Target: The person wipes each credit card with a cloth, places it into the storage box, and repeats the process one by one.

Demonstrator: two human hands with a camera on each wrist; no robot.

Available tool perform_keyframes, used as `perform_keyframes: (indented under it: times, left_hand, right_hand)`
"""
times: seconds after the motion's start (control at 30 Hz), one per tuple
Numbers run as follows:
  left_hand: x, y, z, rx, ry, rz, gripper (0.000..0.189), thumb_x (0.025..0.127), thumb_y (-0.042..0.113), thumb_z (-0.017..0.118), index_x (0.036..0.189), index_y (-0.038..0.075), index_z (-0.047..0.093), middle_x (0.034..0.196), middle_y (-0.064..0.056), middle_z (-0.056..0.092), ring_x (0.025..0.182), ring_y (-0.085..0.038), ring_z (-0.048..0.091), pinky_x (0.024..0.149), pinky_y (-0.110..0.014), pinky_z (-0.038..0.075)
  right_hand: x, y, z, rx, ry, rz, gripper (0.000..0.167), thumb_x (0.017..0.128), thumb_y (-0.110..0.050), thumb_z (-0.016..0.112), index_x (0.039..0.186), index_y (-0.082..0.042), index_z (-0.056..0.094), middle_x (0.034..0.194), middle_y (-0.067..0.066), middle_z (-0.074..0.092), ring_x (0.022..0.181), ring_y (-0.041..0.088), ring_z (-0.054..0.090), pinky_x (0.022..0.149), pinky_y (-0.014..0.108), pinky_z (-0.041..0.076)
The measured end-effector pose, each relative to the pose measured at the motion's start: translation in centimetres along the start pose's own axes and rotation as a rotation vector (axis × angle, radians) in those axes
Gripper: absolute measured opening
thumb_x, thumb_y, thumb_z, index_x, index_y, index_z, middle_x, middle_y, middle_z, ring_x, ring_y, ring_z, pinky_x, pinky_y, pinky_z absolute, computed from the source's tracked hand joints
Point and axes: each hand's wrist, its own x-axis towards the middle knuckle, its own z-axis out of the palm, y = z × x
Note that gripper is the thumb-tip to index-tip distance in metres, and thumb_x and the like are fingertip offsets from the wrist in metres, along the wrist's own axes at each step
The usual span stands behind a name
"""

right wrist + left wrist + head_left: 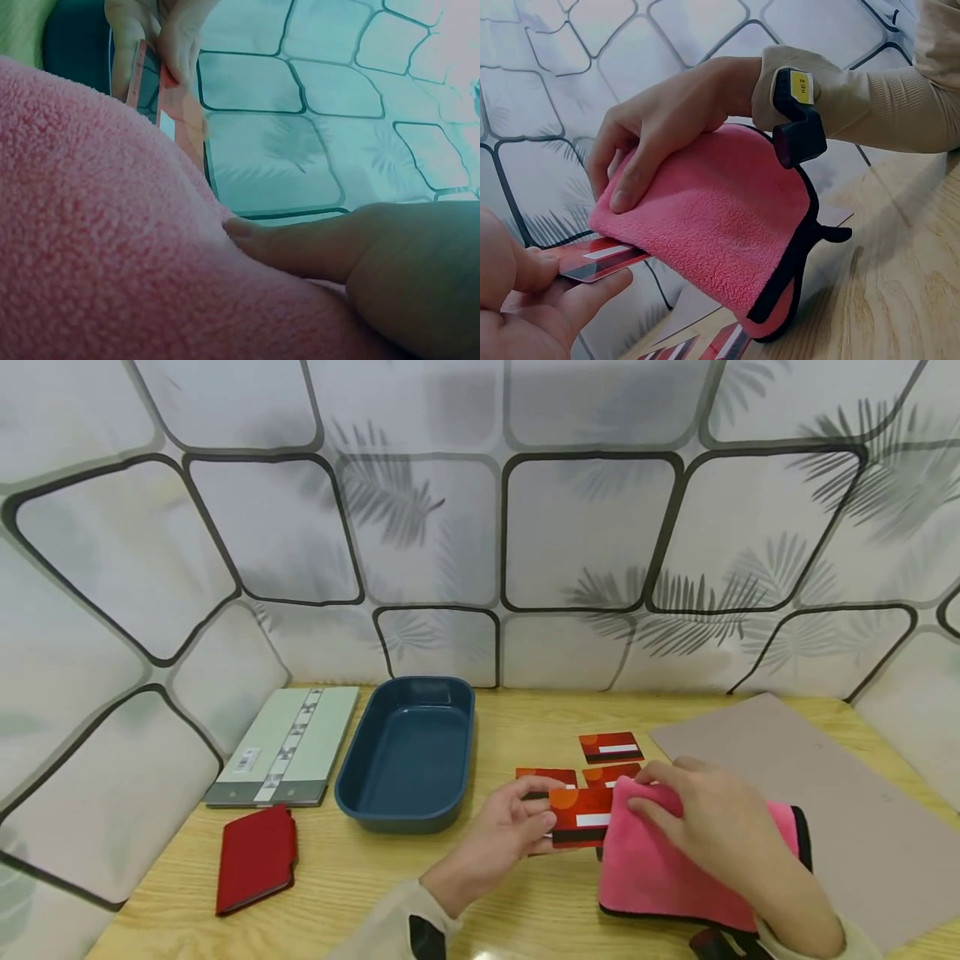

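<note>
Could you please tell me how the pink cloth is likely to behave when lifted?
The pink cloth will probably be floppy, since it hangs in soft curves below the right hand. Its fuzzy pile suggests it should grip rather than slip, and it looks unlikely to break.

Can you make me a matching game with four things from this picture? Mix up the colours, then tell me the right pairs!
Things:
1. Cloth
2. Tray
3. Notebook with a patterned strip
4. Small flat case

Clues:
A. Dark blue
B. Red
C. Pink, held by the right hand
D. Pale green

Right pairs: 1-C, 2-A, 3-D, 4-B.
</note>
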Motion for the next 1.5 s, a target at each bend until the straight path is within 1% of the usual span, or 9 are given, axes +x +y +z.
perform_keyframes:
  times: [0.13, 0.23, 0.33, 0.47, 0.57, 0.67, 0.87, 1.13, 1.5]
  left_hand:
    - [0.1, -0.2, 0.0, 0.003, -0.012, 0.010, 0.035, 0.097, -0.004, 0.047, 0.132, -0.007, 0.042, 0.126, -0.027, 0.058, 0.100, -0.020, 0.064, 0.087, -0.031, 0.055]
    - [0.0, -0.6, 0.2, -0.003, -0.011, 0.005, 0.034, 0.097, -0.004, 0.048, 0.131, -0.006, 0.043, 0.122, -0.024, 0.061, 0.098, -0.019, 0.064, 0.087, -0.033, 0.055]
    - [0.0, -1.1, 0.4, -0.007, -0.008, -0.014, 0.033, 0.096, -0.004, 0.050, 0.130, -0.003, 0.046, 0.108, -0.016, 0.065, 0.091, -0.015, 0.063, 0.084, -0.031, 0.056]
    - [0.0, -1.2, 0.5, -0.007, -0.002, -0.020, 0.033, 0.096, -0.004, 0.051, 0.129, -0.002, 0.048, 0.103, -0.011, 0.065, 0.087, -0.014, 0.063, 0.085, -0.032, 0.056]
    - [0.1, -1.3, 0.5, -0.014, 0.000, -0.018, 0.033, 0.096, -0.003, 0.050, 0.129, -0.001, 0.049, 0.115, -0.018, 0.066, 0.095, -0.017, 0.065, 0.087, -0.035, 0.056]
    - [0.2, -1.4, 0.7, -0.026, -0.011, -0.020, 0.033, 0.097, -0.002, 0.049, 0.130, -0.001, 0.049, 0.123, -0.021, 0.062, 0.101, -0.019, 0.065, 0.088, -0.035, 0.055]
    - [0.2, -1.2, 0.7, -0.006, -0.047, -0.028, 0.033, 0.097, -0.003, 0.048, 0.130, -0.003, 0.047, 0.127, -0.022, 0.061, 0.101, -0.016, 0.064, 0.090, -0.036, 0.055]
    - [0.0, -1.3, 0.4, 0.034, -0.136, 0.007, 0.034, 0.096, -0.007, 0.048, 0.129, -0.009, 0.045, 0.127, -0.034, 0.055, 0.093, -0.010, 0.065, 0.084, -0.027, 0.055]
    - [0.0, -1.0, 0.6, 0.110, -0.077, -0.029, 0.028, 0.096, -0.007, 0.047, 0.123, -0.004, 0.050, 0.114, -0.032, 0.063, 0.081, -0.008, 0.060, 0.080, -0.025, 0.055]
  right_hand:
    - [0.0, -0.4, 0.5, -0.011, 0.055, -0.066, 0.023, 0.071, -0.031, 0.084, 0.087, -0.022, 0.071, 0.073, -0.008, 0.059, 0.065, 0.015, 0.057, 0.057, 0.035, 0.049]
    - [-0.3, -0.5, 1.0, -0.018, 0.104, -0.136, 0.024, 0.067, -0.030, 0.086, 0.085, -0.023, 0.070, 0.067, -0.012, 0.048, 0.058, 0.007, 0.048, 0.052, 0.027, 0.042]
    - [-0.6, -0.5, 1.4, -0.015, 0.122, -0.180, 0.027, 0.064, -0.030, 0.087, 0.085, -0.024, 0.071, 0.068, -0.014, 0.048, 0.058, 0.005, 0.045, 0.052, 0.027, 0.041]
    - [-0.5, -0.9, 1.9, 0.008, 0.101, -0.175, 0.027, 0.068, -0.030, 0.085, 0.090, -0.022, 0.072, 0.079, -0.008, 0.060, 0.067, 0.011, 0.056, 0.060, 0.034, 0.050]
    - [-0.5, -1.4, 2.0, 0.034, 0.075, -0.166, 0.026, 0.070, -0.031, 0.084, 0.092, -0.021, 0.073, 0.082, -0.007, 0.062, 0.070, 0.011, 0.058, 0.063, 0.036, 0.051]
    - [-0.6, -1.8, 1.9, 0.059, 0.068, -0.187, 0.026, 0.070, -0.031, 0.084, 0.091, -0.022, 0.072, 0.079, -0.012, 0.059, 0.068, 0.006, 0.055, 0.062, 0.031, 0.050]
    - [-0.6, -2.2, 1.8, 0.145, 0.079, -0.264, 0.024, 0.071, -0.028, 0.083, 0.091, -0.028, 0.069, 0.084, -0.018, 0.060, 0.075, 0.002, 0.058, 0.065, 0.027, 0.051]
    - [-0.4, -2.1, 1.3, 0.248, -0.053, -0.306, 0.021, 0.079, -0.024, 0.078, 0.095, -0.029, 0.066, 0.090, -0.022, 0.062, 0.081, -0.001, 0.058, 0.072, 0.027, 0.051]
    - [-0.2, -0.2, 0.2, 0.253, -0.130, -0.197, 0.024, 0.076, -0.027, 0.081, 0.093, -0.035, 0.067, 0.090, -0.025, 0.063, 0.083, 0.001, 0.060, 0.073, 0.030, 0.053]
